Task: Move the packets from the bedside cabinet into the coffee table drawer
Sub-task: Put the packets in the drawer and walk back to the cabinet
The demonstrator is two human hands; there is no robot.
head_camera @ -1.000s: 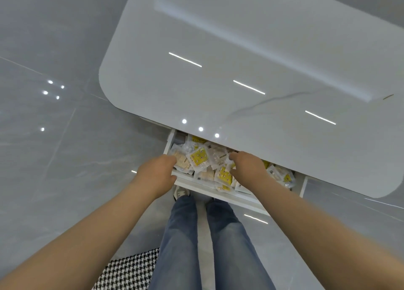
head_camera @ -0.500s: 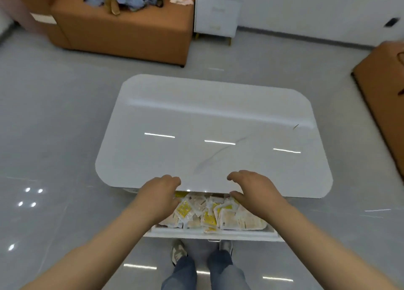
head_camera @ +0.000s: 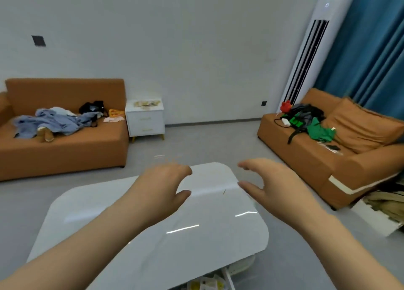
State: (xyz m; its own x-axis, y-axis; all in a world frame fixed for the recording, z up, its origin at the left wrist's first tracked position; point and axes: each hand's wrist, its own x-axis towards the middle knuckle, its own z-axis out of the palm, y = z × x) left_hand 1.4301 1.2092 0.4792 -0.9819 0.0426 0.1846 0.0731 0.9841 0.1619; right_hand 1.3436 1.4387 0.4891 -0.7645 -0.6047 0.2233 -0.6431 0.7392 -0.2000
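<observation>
Packets [head_camera: 147, 103] sit heaped on the bedside cabinet [head_camera: 145, 123] across the room, too blurry to count; a few more show in the coffee table drawer [head_camera: 227, 276], mostly cut off at the bottom edge. Left hand [head_camera: 161, 184] and right hand [head_camera: 271, 184] hover over the worktop [head_camera: 153, 241], empty, fingers loose and apart, probably freed for the next batch.

The left hand [head_camera: 161, 187] and the right hand [head_camera: 276, 186] are bare, and both forearms show uncovered right down to the lower edge of the view; the left fingertips [head_camera: 175, 168] are blurred
</observation>
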